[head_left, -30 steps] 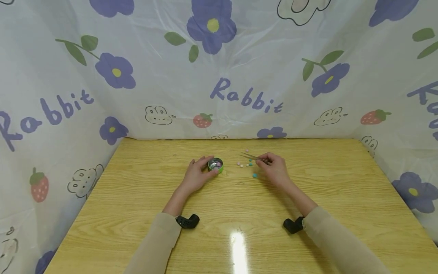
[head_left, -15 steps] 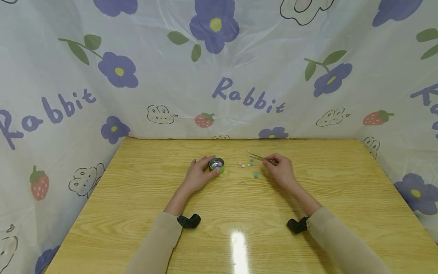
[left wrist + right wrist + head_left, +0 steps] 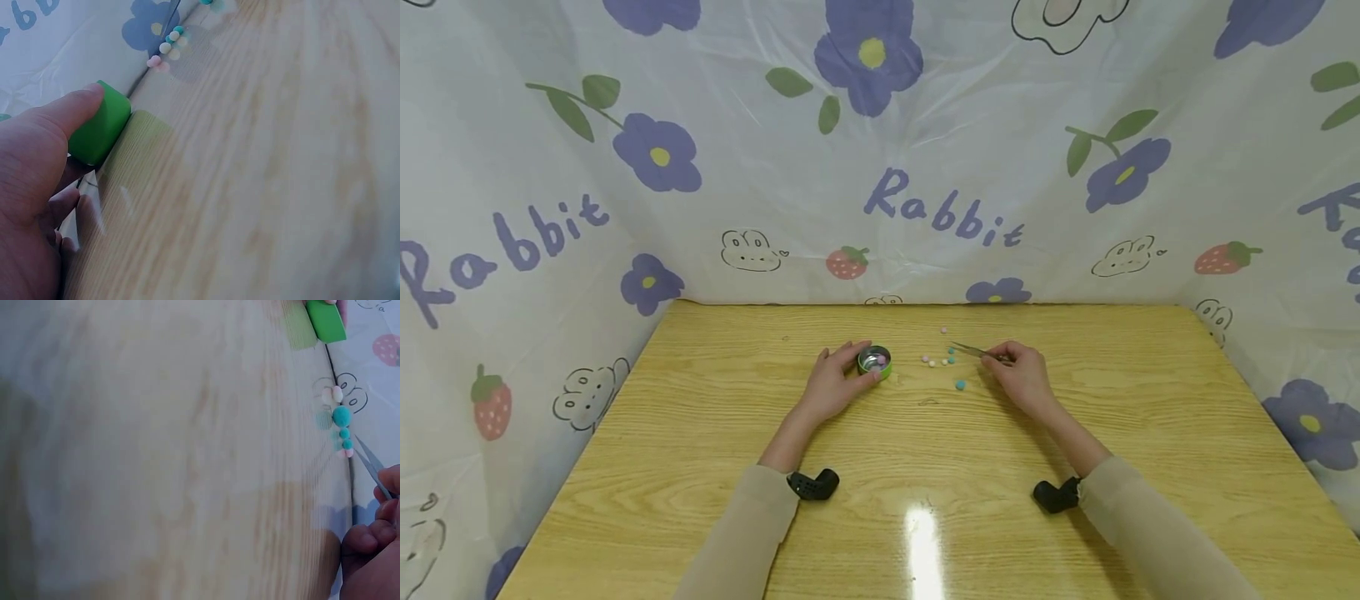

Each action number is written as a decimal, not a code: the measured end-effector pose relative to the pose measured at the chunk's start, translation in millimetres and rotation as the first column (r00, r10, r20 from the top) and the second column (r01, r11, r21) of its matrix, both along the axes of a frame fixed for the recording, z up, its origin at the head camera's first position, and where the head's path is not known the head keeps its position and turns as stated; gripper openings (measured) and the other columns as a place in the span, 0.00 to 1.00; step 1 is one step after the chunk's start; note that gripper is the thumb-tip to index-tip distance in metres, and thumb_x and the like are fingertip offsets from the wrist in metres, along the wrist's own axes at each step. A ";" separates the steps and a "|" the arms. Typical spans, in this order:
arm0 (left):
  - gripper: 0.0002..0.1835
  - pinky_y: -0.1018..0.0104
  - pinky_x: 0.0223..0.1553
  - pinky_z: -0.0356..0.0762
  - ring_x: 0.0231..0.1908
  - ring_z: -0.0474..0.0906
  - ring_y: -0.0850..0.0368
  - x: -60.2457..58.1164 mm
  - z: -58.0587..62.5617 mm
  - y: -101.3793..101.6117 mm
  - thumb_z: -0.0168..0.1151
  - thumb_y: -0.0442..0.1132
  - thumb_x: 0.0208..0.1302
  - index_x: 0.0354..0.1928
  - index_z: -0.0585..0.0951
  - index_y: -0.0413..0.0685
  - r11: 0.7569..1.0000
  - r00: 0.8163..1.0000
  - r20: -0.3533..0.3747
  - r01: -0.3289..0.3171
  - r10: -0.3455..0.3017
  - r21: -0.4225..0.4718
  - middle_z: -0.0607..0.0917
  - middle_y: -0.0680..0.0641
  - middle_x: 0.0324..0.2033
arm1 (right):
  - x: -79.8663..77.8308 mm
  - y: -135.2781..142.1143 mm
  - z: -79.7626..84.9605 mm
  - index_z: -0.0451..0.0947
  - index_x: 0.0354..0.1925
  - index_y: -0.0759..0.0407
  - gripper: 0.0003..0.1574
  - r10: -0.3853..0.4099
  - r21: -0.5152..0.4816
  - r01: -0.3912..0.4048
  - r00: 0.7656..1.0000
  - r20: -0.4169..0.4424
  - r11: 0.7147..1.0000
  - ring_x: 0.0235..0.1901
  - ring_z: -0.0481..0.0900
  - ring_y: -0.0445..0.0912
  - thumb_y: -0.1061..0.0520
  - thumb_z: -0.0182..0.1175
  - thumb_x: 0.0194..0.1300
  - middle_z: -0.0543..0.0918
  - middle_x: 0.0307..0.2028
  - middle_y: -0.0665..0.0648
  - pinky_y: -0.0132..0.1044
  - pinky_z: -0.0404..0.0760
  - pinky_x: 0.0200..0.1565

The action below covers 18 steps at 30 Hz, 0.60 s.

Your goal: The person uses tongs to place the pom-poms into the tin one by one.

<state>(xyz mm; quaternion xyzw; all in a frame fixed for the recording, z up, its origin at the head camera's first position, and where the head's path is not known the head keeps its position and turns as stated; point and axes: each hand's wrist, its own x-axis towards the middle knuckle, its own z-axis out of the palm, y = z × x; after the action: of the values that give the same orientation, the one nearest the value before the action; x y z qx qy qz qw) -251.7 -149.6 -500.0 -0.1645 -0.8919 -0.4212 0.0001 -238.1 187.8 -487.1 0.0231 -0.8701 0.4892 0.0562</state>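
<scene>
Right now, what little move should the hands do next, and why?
Perhaps lower the tweezers around the nearest blue ball: the right hand holds them close by, tips apart, nothing between, and the left hand grips the green tin.

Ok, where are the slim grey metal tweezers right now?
In the head view, the slim grey metal tweezers are right of centre, held by the right hand, their tips pointing left, near the two small teal balls.

Table is wood-grain and properly glossy, smooth enough to mirror stuff. The cup looks smooth outside, shiny metal inside. Tweezers are metal, balls pretty matt. Backdrop's a creased sheet with some sheen; sleeves are matt cloth.
</scene>
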 end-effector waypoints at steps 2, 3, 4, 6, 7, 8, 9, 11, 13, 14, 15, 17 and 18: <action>0.35 0.41 0.77 0.36 0.74 0.60 0.40 -0.3 0.3 0.0 0.69 0.49 0.69 0.73 0.72 0.45 1.000 1.000 -0.001 -0.001 0.001 0.001 0.75 0.39 0.68 | -0.4 0.6 -0.1 0.85 0.45 0.67 0.11 -0.002 0.007 0.002 1.000 0.000 1.000 0.34 0.79 0.47 0.59 0.66 0.71 0.86 0.42 0.64 0.30 0.75 0.29; 0.35 0.41 0.77 0.36 0.74 0.60 0.40 -0.3 0.6 -0.1 0.69 0.49 0.69 0.73 0.72 0.45 1.000 1.000 0.000 -0.002 0.002 0.000 0.75 0.39 0.68 | -0.5 0.8 -0.2 0.85 0.45 0.67 0.10 -0.002 0.009 0.002 1.000 0.000 1.000 0.33 0.78 0.47 0.59 0.66 0.71 0.86 0.41 0.64 0.30 0.74 0.28; 0.35 0.41 0.77 0.36 0.74 0.60 0.40 -0.3 0.8 -0.1 0.69 0.49 0.69 0.73 0.73 0.45 1.000 1.000 0.000 -0.003 0.003 0.000 0.75 0.39 0.68 | -0.5 1.1 -0.2 0.85 0.44 0.67 0.10 -0.002 0.011 0.002 1.000 0.001 1.000 0.32 0.78 0.46 0.59 0.66 0.71 0.86 0.41 0.63 0.31 0.74 0.28; 0.35 0.41 0.77 0.36 0.74 0.60 0.40 -0.1 1.3 -0.2 0.69 0.49 0.69 0.73 0.73 0.45 1.000 1.000 0.001 -0.002 0.002 0.002 0.75 0.39 0.68 | -0.1 1.3 0.3 0.85 0.45 0.67 0.10 0.000 0.011 0.000 1.000 0.008 1.000 0.33 0.79 0.46 0.60 0.66 0.71 0.86 0.41 0.63 0.31 0.75 0.29; 0.35 0.41 0.77 0.36 0.74 0.60 0.40 -0.1 1.4 -0.3 0.70 0.49 0.69 0.73 0.73 0.45 1.000 1.000 0.001 -0.002 0.002 0.003 0.75 0.38 0.68 | 0.1 1.6 0.5 0.85 0.45 0.67 0.10 0.003 0.011 -0.003 1.000 0.010 1.000 0.33 0.79 0.47 0.60 0.66 0.71 0.86 0.41 0.63 0.31 0.75 0.29; 0.35 0.41 0.77 0.36 0.74 0.60 0.40 0.1 1.7 -0.3 0.70 0.49 0.69 0.73 0.73 0.45 1.000 1.000 0.002 -0.003 0.003 0.004 0.75 0.38 0.68 | 0.3 1.7 0.6 0.85 0.45 0.67 0.10 0.005 0.012 -0.005 1.000 0.013 1.000 0.34 0.80 0.47 0.60 0.66 0.71 0.86 0.41 0.63 0.31 0.76 0.29; 0.35 0.41 0.77 0.36 0.74 0.60 0.40 0.1 1.8 -0.3 0.70 0.49 0.69 0.73 0.73 0.45 1.000 1.000 0.002 -0.003 0.003 0.005 0.75 0.38 0.68 | 0.4 1.8 0.8 0.85 0.45 0.67 0.10 0.006 0.014 -0.006 1.000 0.015 1.000 0.34 0.80 0.46 0.59 0.66 0.71 0.86 0.41 0.63 0.31 0.76 0.30; 0.34 0.41 0.77 0.36 0.74 0.60 0.40 0.4 2.3 -0.2 0.70 0.48 0.69 0.73 0.73 0.45 1.000 1.000 0.005 -0.004 0.004 0.010 0.76 0.38 0.68 | 0.0 2.3 0.8 0.85 0.45 0.66 0.10 0.008 0.022 -0.008 1.000 0.013 1.000 0.35 0.80 0.46 0.59 0.66 0.71 0.86 0.41 0.63 0.31 0.76 0.30; 0.34 0.41 0.77 0.36 0.74 0.60 0.40 0.6 2.5 -0.1 0.70 0.48 0.69 0.73 0.73 0.45 1.000 1.000 0.003 -0.004 0.004 0.008 0.76 0.38 0.68 | 0.3 2.3 1.3 0.85 0.44 0.67 0.10 0.009 0.029 -0.009 1.000 0.010 1.000 0.33 0.79 0.46 0.59 0.66 0.71 0.86 0.40 0.63 0.32 0.75 0.30; 0.34 0.41 0.77 0.35 0.74 0.60 0.40 0.7 2.7 -0.1 0.70 0.48 0.69 0.73 0.73 0.44 1.000 1.000 0.003 -0.004 0.004 0.008 0.76 0.38 0.68 | 0.4 2.2 1.5 0.85 0.44 0.67 0.10 0.009 0.032 -0.009 1.000 0.009 0.999 0.32 0.79 0.46 0.59 0.65 0.71 0.86 0.40 0.63 0.32 0.75 0.29; 0.34 0.41 0.77 0.35 0.74 0.60 0.40 0.9 3.0 0.0 0.70 0.48 0.69 0.73 0.73 0.44 1.000 1.000 0.004 -0.004 0.004 0.007 0.76 0.38 0.68 | 0.5 2.1 1.7 0.85 0.44 0.67 0.10 0.007 0.035 -0.008 1.000 0.008 0.999 0.32 0.78 0.46 0.59 0.66 0.71 0.86 0.39 0.62 0.32 0.74 0.29; 0.34 0.41 0.77 0.35 0.74 0.60 0.39 1.5 4.0 0.5 0.70 0.48 0.69 0.73 0.73 0.44 1.000 1.000 0.003 -0.002 0.002 0.007 0.76 0.38 0.68 | 0.6 2.0 1.5 0.85 0.44 0.67 0.10 0.005 0.039 -0.005 1.000 0.008 0.999 0.31 0.77 0.46 0.59 0.66 0.71 0.86 0.38 0.62 0.32 0.73 0.28; 0.34 0.41 0.77 0.35 0.74 0.60 0.39 1.7 4.4 0.6 0.70 0.48 0.69 0.73 0.73 0.44 1.000 1.000 0.002 -0.001 0.001 0.008 0.76 0.38 0.68 | 1.0 1.8 1.6 0.85 0.44 0.67 0.10 0.004 0.039 -0.004 1.000 0.013 0.999 0.31 0.77 0.46 0.59 0.66 0.71 0.86 0.38 0.62 0.32 0.73 0.28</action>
<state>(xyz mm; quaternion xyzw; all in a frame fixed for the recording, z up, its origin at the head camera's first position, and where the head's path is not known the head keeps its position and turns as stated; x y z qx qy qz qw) -249.9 -149.0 -495.6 -0.1637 -0.8904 -0.4248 0.0003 -237.0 189.7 -485.5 0.0229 -0.8797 0.4724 0.0493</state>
